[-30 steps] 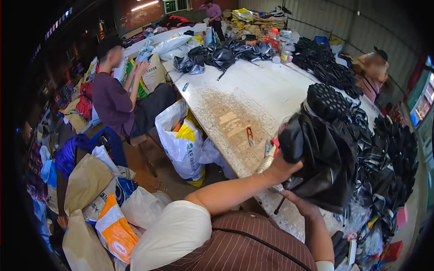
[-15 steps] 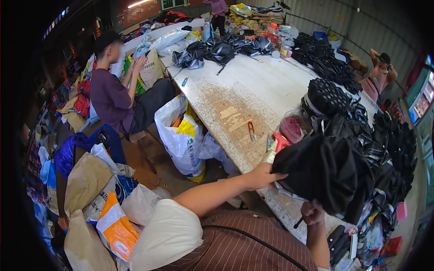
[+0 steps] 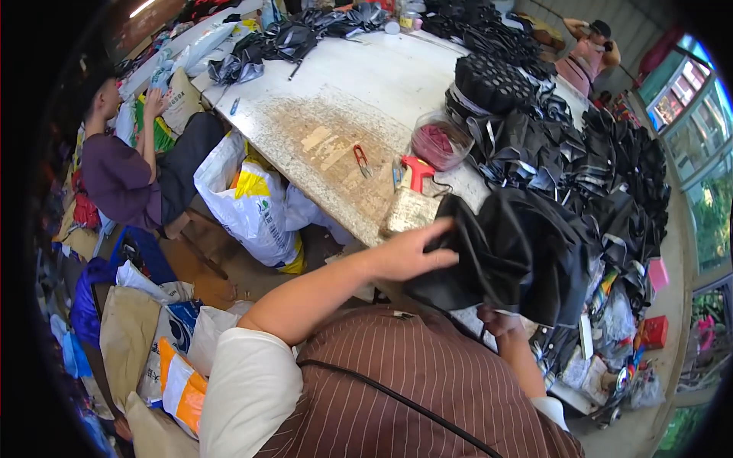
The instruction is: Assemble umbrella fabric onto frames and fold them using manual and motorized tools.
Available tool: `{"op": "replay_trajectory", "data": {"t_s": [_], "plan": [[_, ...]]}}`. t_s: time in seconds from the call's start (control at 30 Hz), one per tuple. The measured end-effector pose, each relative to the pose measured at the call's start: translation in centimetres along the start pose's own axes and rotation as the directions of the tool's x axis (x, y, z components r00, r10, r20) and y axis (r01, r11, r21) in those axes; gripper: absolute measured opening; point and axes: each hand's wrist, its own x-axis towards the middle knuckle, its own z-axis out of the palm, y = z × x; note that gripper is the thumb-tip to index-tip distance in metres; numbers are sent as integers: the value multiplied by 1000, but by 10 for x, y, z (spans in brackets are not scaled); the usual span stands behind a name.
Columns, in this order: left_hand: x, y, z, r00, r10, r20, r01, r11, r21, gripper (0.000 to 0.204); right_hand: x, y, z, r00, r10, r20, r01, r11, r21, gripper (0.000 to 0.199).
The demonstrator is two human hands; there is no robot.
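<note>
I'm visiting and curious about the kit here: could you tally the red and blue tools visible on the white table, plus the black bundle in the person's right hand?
Red-handled snips: 1
Red pistol-shaped tool: 1
Small blue tools: 2
Black fabric bundle in the right hand: 1
Total: 5

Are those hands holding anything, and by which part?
The right hand holds the black fabric bundle at its lower edge; the left hand is open at its left side.

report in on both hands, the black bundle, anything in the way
Left hand open at black bundle's left edge. Right hand gripping it from below. Red tool close beyond left hand.
</note>
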Motion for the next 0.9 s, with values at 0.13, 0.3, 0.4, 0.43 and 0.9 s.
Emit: {"op": "replay_trajectory", "data": {"t_s": [0.13,0.3,0.4,0.43,0.9], "plan": [[-9,-20,-10,960,-264,96,276,823,-497,26,-1,4,-40,986,-141,-85,135,988,-70,4],[12,-10,-43,947,146,-286,-22,917,397,25,13,17,-60,924,-305,-229,271,948,-169,12],[24,15,-3,945,328,-12,-252,747,615,37,21,18,-68,896,-355,-265,306,928,-211,16],[24,25,5,968,139,210,-225,852,473,39,23,13,-63,937,-309,-160,300,951,-81,15],[28,38,21,789,448,-420,-188,827,530,38,32,-35,45,821,-131,556,-208,838,505,9]]}}
